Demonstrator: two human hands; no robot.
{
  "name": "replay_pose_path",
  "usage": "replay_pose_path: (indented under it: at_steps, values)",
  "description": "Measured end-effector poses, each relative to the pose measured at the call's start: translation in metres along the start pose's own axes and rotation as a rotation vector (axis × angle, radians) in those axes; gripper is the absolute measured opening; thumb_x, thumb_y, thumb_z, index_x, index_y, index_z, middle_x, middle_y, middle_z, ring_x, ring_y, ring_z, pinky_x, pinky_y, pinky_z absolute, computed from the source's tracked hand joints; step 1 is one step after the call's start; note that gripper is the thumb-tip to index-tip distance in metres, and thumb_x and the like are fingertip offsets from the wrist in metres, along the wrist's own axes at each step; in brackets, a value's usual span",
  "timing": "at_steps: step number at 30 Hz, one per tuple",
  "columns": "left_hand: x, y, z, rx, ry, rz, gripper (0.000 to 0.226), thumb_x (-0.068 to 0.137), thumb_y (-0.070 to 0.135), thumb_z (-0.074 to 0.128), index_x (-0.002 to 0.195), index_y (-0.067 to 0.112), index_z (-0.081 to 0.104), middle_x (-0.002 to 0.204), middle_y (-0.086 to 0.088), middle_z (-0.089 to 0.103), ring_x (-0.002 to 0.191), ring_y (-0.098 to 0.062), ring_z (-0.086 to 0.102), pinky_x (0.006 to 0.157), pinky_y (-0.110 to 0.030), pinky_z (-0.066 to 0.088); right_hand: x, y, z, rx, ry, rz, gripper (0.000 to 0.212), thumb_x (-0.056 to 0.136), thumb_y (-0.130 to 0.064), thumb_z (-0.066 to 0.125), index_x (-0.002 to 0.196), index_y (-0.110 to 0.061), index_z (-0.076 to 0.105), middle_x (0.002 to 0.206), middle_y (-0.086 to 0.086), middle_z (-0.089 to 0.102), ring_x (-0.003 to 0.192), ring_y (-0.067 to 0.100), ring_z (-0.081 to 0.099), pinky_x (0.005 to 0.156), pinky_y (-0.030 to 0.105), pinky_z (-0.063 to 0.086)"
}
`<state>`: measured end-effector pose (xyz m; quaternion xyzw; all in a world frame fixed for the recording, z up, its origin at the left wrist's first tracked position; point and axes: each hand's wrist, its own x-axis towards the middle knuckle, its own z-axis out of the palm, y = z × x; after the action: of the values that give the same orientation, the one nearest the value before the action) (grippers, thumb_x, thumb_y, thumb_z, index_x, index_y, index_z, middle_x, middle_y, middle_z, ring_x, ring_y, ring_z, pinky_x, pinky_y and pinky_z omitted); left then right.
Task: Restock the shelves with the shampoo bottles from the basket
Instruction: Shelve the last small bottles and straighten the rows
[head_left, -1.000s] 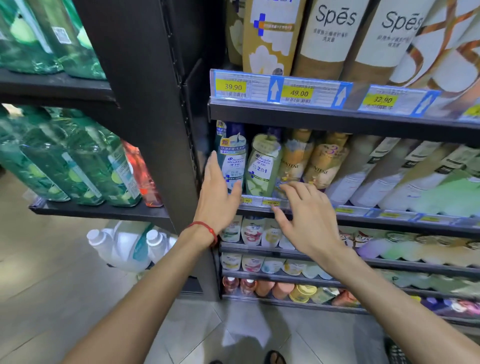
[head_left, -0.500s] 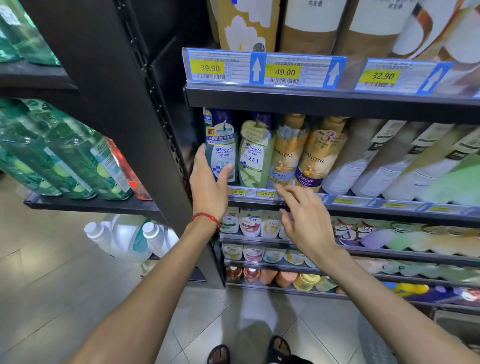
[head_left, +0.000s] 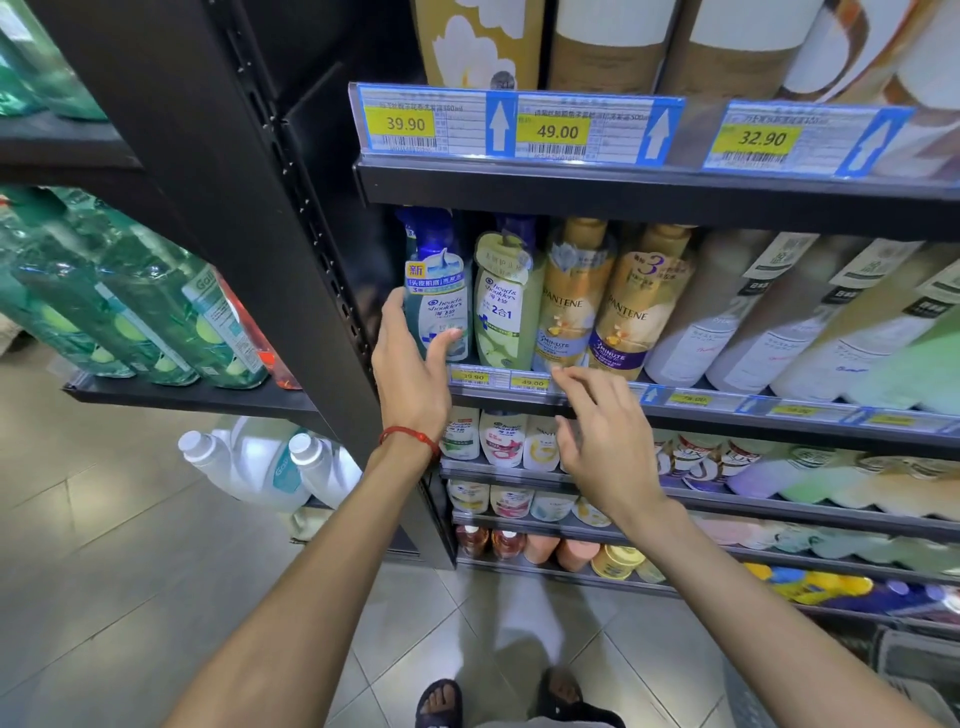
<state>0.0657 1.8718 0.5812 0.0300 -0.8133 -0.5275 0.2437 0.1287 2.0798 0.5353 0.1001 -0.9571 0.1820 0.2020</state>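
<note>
A blue Head & Shoulders shampoo bottle (head_left: 436, 280) stands at the far left of the black shelf (head_left: 779, 415). My left hand (head_left: 410, 384) wraps its lower part, thumb across the front and fingers round its left side. Beside it stand a pale green 2-in-1 bottle (head_left: 501, 312) and two gold Pantene bottles (head_left: 569, 306). My right hand (head_left: 608, 441) hovers with fingers spread at the shelf's price strip, just below the Pantene bottles, holding nothing.
White bottles (head_left: 727, 322) fill the same shelf to the right. Lower shelves (head_left: 779, 499) hold several small bottles and tubs. A black upright post (head_left: 270, 234) separates a left shelf of green bottles (head_left: 130, 312). White jugs (head_left: 249, 462) stand on the floor. A grey object (head_left: 914, 660) shows at the bottom right.
My left hand has slid up the shelf edge and closed round the blue bottle's lower part. My right hand stays at the price strip. The view has moved closer to the shelf.
</note>
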Motion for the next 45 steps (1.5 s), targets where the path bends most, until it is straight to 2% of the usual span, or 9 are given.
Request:
replay_pose_path:
  at_steps: [6, 9, 13, 17, 21, 28, 35, 42, 45]
  values:
    - [0.01, -0.002, -0.004, 0.074, -0.066, -0.001, 0.054, 0.097, 0.013, 0.066, 0.146, 0.013, 0.043, 0.132, -0.001, 0.064, 0.118, -0.011, 0.061, 0.096, -0.007, 0.042, 0.006, -0.005, -0.006, 0.034, -0.086, 0.04, 0.055, 0.094, -0.02, 0.068, 0.147, -0.009, 0.056, 0.134, 0.007, 0.059, 0.124, 0.027, 0.053, 0.104, 0.042, 0.047]
    - [0.009, -0.004, -0.004, 0.076, -0.058, -0.038, 0.056, 0.095, 0.015, 0.069, 0.145, 0.014, 0.044, 0.132, 0.003, 0.063, 0.111, 0.001, 0.058, 0.089, 0.004, 0.036, 0.015, -0.015, -0.015, 0.28, -0.022, 0.131, 0.046, 0.099, -0.021, 0.064, 0.143, -0.013, 0.056, 0.136, 0.001, 0.056, 0.127, 0.019, 0.051, 0.104, 0.038, 0.047]
    - [0.001, 0.001, 0.003, 0.054, 0.068, -0.103, 0.074, 0.088, 0.019, 0.078, 0.151, 0.009, 0.04, 0.139, 0.004, 0.057, 0.117, 0.013, 0.046, 0.095, 0.006, 0.029, 0.036, -0.036, -0.025, 0.544, 0.129, 0.2, 0.046, 0.102, -0.015, 0.062, 0.147, -0.012, 0.053, 0.139, 0.002, 0.055, 0.13, 0.013, 0.054, 0.112, 0.034, 0.045]
    - [0.001, 0.006, 0.009, 0.076, 0.084, -0.088, 0.077, 0.084, 0.031, 0.082, 0.148, 0.014, 0.042, 0.139, -0.002, 0.062, 0.127, -0.014, 0.059, 0.111, -0.034, 0.046, 0.051, -0.048, -0.032, 0.585, 0.187, 0.192, 0.047, 0.103, -0.012, 0.061, 0.149, -0.007, 0.052, 0.138, 0.004, 0.056, 0.124, 0.008, 0.056, 0.109, 0.025, 0.047]
    - [0.004, 0.009, 0.01, 0.14, 0.097, -0.09, 0.077, 0.082, 0.037, 0.083, 0.145, 0.016, 0.044, 0.138, -0.002, 0.061, 0.126, -0.019, 0.058, 0.106, -0.042, 0.048, 0.056, -0.054, -0.03, 0.592, 0.147, 0.173, 0.05, 0.103, -0.013, 0.061, 0.152, -0.006, 0.049, 0.142, 0.006, 0.053, 0.125, 0.009, 0.056, 0.098, 0.004, 0.041]
    - [-0.002, 0.013, 0.016, 0.191, 0.15, -0.094, 0.073, 0.088, 0.034, 0.076, 0.149, 0.016, 0.039, 0.145, -0.002, 0.055, 0.127, -0.02, 0.056, 0.104, -0.035, 0.046, 0.056, -0.053, -0.028, 0.594, 0.125, 0.186, 0.051, 0.102, -0.014, 0.062, 0.151, -0.012, 0.05, 0.139, 0.001, 0.054, 0.123, 0.002, 0.055, 0.1, 0.007, 0.042]
    - [-0.006, 0.013, 0.014, 0.238, 0.102, -0.032, 0.072, 0.095, 0.032, 0.068, 0.153, 0.013, 0.03, 0.15, -0.003, 0.049, 0.131, -0.02, 0.052, 0.102, -0.04, 0.049, 0.057, -0.051, -0.031, 0.569, 0.111, 0.187, 0.05, 0.102, -0.015, 0.062, 0.151, -0.012, 0.05, 0.139, -0.001, 0.055, 0.123, 0.003, 0.055, 0.109, 0.027, 0.048]
    - [-0.012, 0.014, 0.018, 0.235, 0.106, -0.038, 0.079, 0.099, 0.03, 0.063, 0.161, 0.013, 0.017, 0.161, -0.005, 0.035, 0.145, -0.022, 0.038, 0.115, -0.043, 0.041, 0.057, -0.051, -0.038, 0.59, 0.099, 0.212, 0.05, 0.103, -0.015, 0.062, 0.151, -0.013, 0.051, 0.139, -0.001, 0.057, 0.126, 0.003, 0.056, 0.11, 0.029, 0.048]
    - [-0.02, 0.018, 0.017, 0.154, 0.151, -0.033, 0.078, 0.098, 0.022, 0.063, 0.161, 0.011, 0.018, 0.163, -0.006, 0.03, 0.151, -0.019, 0.028, 0.121, -0.026, 0.024, 0.057, -0.051, -0.041, 0.607, 0.099, 0.207, 0.049, 0.103, -0.015, 0.061, 0.151, -0.013, 0.051, 0.14, -0.001, 0.059, 0.128, 0.004, 0.057, 0.111, 0.028, 0.048]
